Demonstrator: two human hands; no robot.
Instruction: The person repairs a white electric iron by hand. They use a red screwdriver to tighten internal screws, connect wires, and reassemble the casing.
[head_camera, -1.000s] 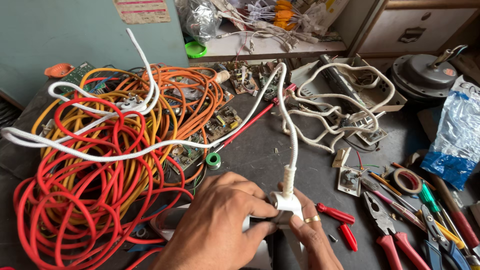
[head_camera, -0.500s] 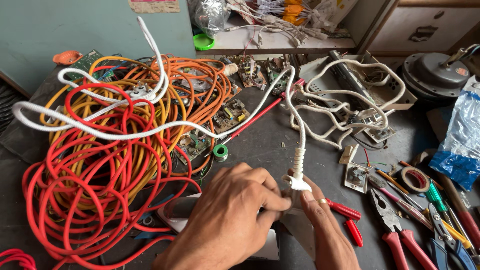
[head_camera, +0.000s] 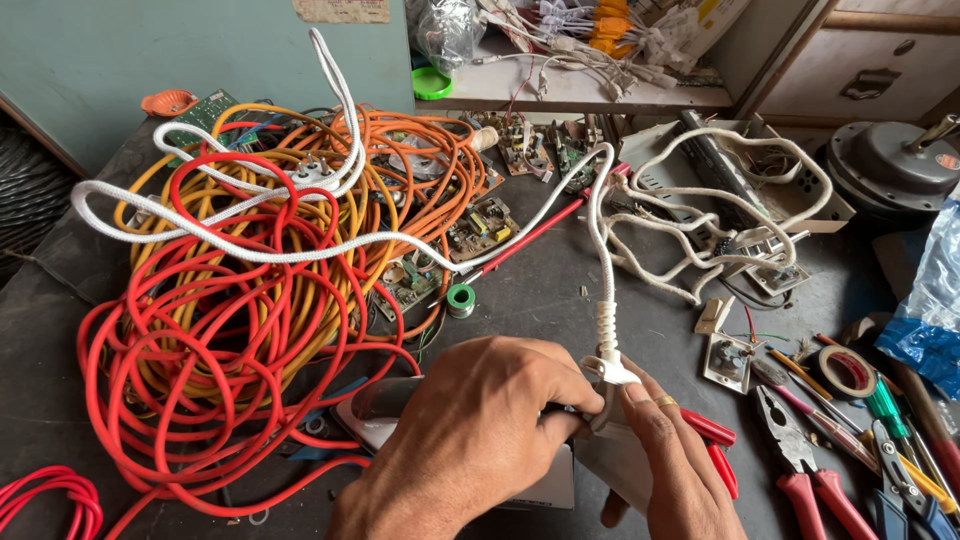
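My left hand (head_camera: 480, 440) is closed over the top rear of a grey and white electric iron (head_camera: 372, 408), low in the middle of the head view. Its fingertips press where the white braided cord (head_camera: 598, 240) enters the iron through a ribbed white sleeve (head_camera: 606, 335). From the right, my right hand (head_camera: 672, 470), with a ring on one finger, holds the iron's back end, the thumb at the sleeve's base. The cord runs up and loops left across the wire piles to a white plug (head_camera: 312, 172).
Coils of red wire (head_camera: 215, 340) and orange and yellow wire (head_camera: 420, 160) fill the left of the dark bench (head_camera: 540, 290). Circuit boards (head_camera: 480, 225), a green solder spool (head_camera: 460, 298), red-handled pliers (head_camera: 800, 470), a tape roll (head_camera: 845, 370), a wall socket (head_camera: 725, 355) and a fan motor (head_camera: 890, 165) lie around.
Both hands and the iron's rear end have shifted slightly right and up in view. My left fingers now close more tightly around the base of the cord sleeve.
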